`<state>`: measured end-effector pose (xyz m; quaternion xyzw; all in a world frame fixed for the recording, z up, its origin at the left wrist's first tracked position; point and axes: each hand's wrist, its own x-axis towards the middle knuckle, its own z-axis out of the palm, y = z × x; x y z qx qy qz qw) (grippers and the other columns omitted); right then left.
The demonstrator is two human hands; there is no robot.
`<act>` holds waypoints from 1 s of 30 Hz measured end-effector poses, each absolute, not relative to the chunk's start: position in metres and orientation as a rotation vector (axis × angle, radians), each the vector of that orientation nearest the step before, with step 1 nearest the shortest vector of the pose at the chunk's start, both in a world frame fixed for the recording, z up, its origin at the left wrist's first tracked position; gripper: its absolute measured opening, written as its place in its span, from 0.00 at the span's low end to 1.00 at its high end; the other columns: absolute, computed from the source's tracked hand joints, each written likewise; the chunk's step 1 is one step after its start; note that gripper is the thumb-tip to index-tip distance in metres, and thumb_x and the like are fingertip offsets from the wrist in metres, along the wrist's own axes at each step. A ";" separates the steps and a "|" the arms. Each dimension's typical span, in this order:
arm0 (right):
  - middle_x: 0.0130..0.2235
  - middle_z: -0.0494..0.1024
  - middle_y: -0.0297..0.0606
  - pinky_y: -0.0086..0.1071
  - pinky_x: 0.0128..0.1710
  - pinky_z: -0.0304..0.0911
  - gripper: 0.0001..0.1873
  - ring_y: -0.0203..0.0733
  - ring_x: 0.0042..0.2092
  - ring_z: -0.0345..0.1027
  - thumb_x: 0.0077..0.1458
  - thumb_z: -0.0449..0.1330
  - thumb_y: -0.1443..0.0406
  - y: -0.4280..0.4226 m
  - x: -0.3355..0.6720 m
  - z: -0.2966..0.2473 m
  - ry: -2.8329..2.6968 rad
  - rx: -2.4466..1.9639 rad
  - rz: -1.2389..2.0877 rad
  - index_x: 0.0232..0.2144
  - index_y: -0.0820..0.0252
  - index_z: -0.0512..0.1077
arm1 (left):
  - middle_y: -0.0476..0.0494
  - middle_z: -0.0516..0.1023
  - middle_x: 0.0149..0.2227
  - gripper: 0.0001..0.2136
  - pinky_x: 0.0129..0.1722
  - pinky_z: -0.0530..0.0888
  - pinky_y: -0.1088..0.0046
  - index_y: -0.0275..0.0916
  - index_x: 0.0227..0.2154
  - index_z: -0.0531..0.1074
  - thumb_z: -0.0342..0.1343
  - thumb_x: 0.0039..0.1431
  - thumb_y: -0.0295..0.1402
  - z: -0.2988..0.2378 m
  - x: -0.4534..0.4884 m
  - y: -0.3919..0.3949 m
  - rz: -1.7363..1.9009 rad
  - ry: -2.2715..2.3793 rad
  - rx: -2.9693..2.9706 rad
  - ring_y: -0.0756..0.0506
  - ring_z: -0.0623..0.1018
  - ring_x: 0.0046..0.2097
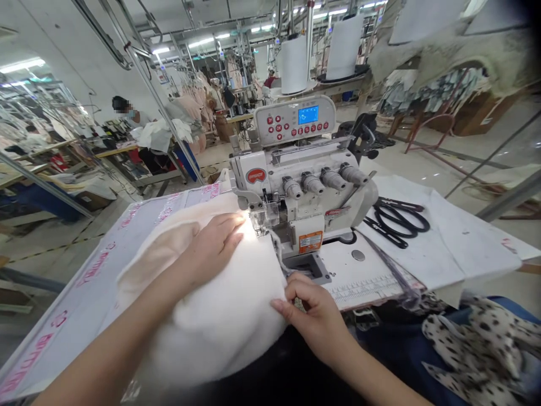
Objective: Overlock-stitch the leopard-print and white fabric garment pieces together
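Note:
A soft white padded fabric bulges across the table in front of the overlock sewing machine, with its edge running to the presser foot. My left hand lies flat on top of the fabric, fingers spread and pointing at the needle area. My right hand pinches the fabric's edge between thumb and fingers, close to the machine's front. A fold of cream lining shows at the fabric's left side. The fabric hides the machine's bed on that side.
Black-handled scissors lie on a white sheet right of the machine. A ruler scale marks the table's front edge. Spotted fabric lies at lower right. A co-worker sits at a table behind on the left.

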<state>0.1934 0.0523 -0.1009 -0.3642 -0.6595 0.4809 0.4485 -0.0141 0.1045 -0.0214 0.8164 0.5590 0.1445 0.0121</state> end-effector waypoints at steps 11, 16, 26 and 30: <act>0.24 0.58 0.29 0.27 0.26 0.51 0.12 0.33 0.27 0.52 0.50 0.58 0.62 0.073 0.163 -0.104 -1.358 -0.903 1.200 0.21 0.59 0.59 | 0.40 0.66 0.50 0.16 0.54 0.61 0.64 0.37 0.48 0.65 0.41 0.60 0.33 -0.018 -0.032 0.158 0.572 1.522 2.651 0.45 0.64 0.53; 0.24 0.60 0.30 0.27 0.27 0.50 0.10 0.34 0.27 0.53 0.50 0.57 0.61 0.046 0.163 -0.118 -1.399 -0.859 1.416 0.23 0.60 0.63 | 0.41 0.69 0.47 0.13 0.52 0.63 0.64 0.35 0.43 0.68 0.42 0.60 0.32 -0.011 -0.020 0.121 0.568 1.661 2.676 0.44 0.66 0.51; 0.21 0.58 0.29 0.26 0.26 0.47 0.16 0.31 0.26 0.49 0.50 0.58 0.57 0.020 0.188 -0.095 -1.124 -0.734 1.797 0.20 0.62 0.61 | 0.45 0.68 0.47 0.12 0.52 0.64 0.67 0.38 0.44 0.67 0.44 0.61 0.32 -0.021 0.006 0.067 0.672 1.628 2.558 0.48 0.66 0.50; 0.21 0.59 0.29 0.26 0.26 0.48 0.17 0.32 0.26 0.50 0.48 0.60 0.57 0.024 0.187 -0.102 -1.058 -0.724 1.857 0.19 0.62 0.61 | 0.45 0.69 0.46 0.11 0.51 0.65 0.65 0.39 0.43 0.68 0.43 0.61 0.32 -0.023 0.005 0.077 0.650 1.618 2.579 0.47 0.66 0.50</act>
